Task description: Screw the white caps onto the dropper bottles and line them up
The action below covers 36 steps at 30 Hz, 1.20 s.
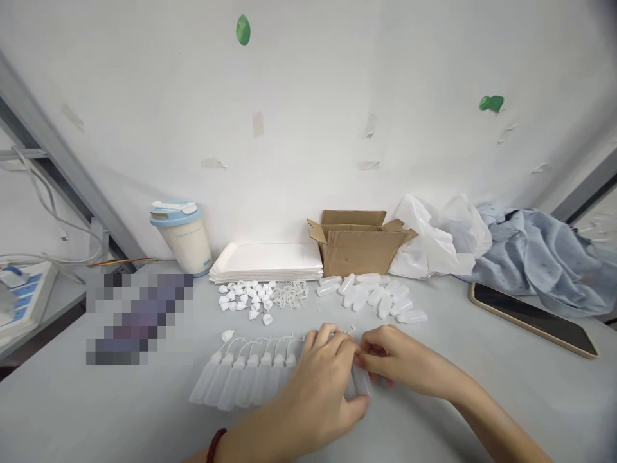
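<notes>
A row of translucent plastic bottles with thin white straps lies side by side on the grey table. My left hand rests over the right part of the row, its fingers bent and its thumb against a bottle at the right end. My right hand has its fingers pinched together at the top of that end bottle; what lies between the fingertips is hidden. Behind the row are a pile of white caps, a heap of thin white straps and a scatter of loose clear bottles.
Along the wall stand a lidded cup, a stack of white envelopes, an open cardboard box and a white plastic bag. To the right are a blue cloth and a phone. A blurred item lies left.
</notes>
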Available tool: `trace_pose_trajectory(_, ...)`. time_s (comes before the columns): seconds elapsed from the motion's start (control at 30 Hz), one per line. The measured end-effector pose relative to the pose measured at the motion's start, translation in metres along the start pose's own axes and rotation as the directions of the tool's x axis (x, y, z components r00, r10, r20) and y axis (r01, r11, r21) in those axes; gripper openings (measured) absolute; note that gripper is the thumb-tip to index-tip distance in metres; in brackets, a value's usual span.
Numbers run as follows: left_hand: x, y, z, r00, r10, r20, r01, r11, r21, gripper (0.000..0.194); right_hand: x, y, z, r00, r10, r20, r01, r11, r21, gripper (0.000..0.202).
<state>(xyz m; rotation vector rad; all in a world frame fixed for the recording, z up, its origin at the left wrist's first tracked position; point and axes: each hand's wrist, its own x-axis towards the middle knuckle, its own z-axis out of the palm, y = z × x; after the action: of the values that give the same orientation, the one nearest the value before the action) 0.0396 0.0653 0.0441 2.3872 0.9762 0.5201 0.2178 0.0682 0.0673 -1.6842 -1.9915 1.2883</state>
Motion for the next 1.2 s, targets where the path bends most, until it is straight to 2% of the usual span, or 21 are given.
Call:
trace_pose_trajectory(0.53,-0.003,0.009,-0.012,0.991,-0.06,0.122,0.061,0.998,-0.005,0.035,0.001,0.003,-0.002,0.999,-0.013,0.029,0.01,0.997,0.081,0.02)
trace_pose_trajectory(0.93,-0.005,-0.001,-0.002,0.999,-0.017,0.031,0.018,1.0,-0.022,0.032,0.001,0.003,-0.003,0.999,-0.021,0.035,0.016,0.992,0.128,0.018)
trace_pose_trajectory(1.2,-0.007,0.002,-0.004,0.999,-0.029,0.03,0.028,0.999,0.024,0.036,0.0,0.001,-0.003,0.999,-0.017,0.051,0.008,0.987,0.16,0.016)
